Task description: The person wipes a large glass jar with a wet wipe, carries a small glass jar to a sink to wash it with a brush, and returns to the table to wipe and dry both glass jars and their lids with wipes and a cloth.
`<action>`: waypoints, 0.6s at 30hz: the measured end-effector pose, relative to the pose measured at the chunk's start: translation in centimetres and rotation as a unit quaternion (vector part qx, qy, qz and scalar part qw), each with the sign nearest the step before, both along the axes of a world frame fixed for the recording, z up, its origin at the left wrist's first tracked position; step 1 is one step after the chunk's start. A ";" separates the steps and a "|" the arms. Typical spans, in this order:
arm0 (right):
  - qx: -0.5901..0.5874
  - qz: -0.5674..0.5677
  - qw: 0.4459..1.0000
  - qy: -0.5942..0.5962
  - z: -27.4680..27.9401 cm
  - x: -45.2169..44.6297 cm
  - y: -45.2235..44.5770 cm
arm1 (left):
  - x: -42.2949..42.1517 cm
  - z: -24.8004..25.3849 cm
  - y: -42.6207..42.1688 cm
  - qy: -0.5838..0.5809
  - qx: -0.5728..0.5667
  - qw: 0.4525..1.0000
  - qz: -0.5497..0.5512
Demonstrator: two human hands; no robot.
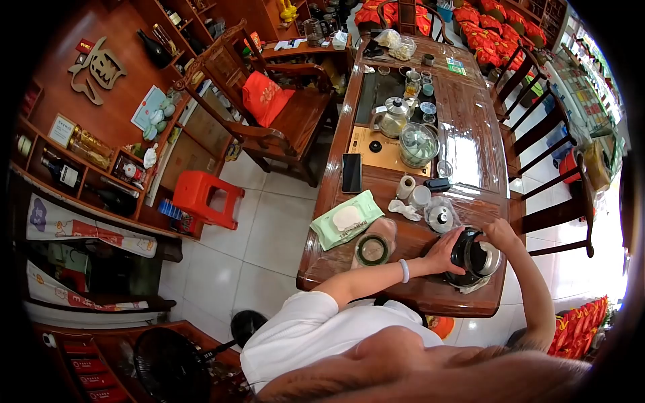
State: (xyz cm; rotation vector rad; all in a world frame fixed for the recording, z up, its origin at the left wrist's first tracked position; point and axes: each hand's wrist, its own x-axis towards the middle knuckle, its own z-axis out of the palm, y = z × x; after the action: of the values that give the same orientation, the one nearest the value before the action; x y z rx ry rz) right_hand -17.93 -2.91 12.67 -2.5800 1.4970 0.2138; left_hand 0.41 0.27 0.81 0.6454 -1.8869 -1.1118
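Note:
A round glass pot with a black band and dark inside [478,258] lies tilted near the table's right front corner. My left hand [445,254], with a pale bracelet at its wrist, is pressed along the pot's left side and steadies it. My right hand [499,234] has its fingers curled at the pot's upper rim; what lies under the fingertips is hidden. Just beyond my left hand is a clear lid with a metal knob [441,218]. A pale cloth or plastic [476,285] shows beneath the pot.
On the wooden table [416,295] are a green wipes pack [347,220], a dark-rimmed ring [372,249], a phone [352,172], a glass bowl pot [418,145] and a glass teapot [394,117]. Chairs [551,215] line the right side; a red stool [207,199] stands left.

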 end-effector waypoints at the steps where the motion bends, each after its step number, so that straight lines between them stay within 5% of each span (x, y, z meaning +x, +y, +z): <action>1: 0.000 0.000 1.000 0.000 -0.6 -0.2 0.4 | 0.0 0.0 0.0 0.006 -0.006 1.000 0.002; 3: -0.069 -0.160 0.985 0.003 -2.8 -1.5 1.9 | 0.0 -0.1 -0.1 0.003 -0.002 1.000 -0.006; 7: -0.110 -0.286 0.952 -0.002 -4.8 -2.2 5.4 | 0.0 -0.4 0.1 -0.002 0.002 1.000 -0.005; 10: 0.023 -0.410 0.846 -0.339 -1.4 0.3 7.8 | 0.1 -0.3 0.1 0.001 -0.002 1.000 -0.005; 13: 0.027 -0.426 0.830 -0.360 -3.9 -1.7 10.0 | -0.2 -0.8 0.0 0.009 -0.019 1.000 0.001; 15: 0.165 -0.557 0.658 -0.479 -3.5 -1.0 10.7 | -0.2 -0.8 0.1 0.008 -0.029 1.000 0.003; 18: 0.179 -0.609 0.641 -0.432 -0.7 0.9 10.2 | -0.2 -0.9 0.1 0.015 -0.033 0.999 0.006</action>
State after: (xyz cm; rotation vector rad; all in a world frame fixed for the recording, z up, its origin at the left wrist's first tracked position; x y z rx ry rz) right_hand -16.98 7.29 11.96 -0.6519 1.9634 -0.6948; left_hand 0.22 0.36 -0.10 0.5990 -1.8845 -1.0420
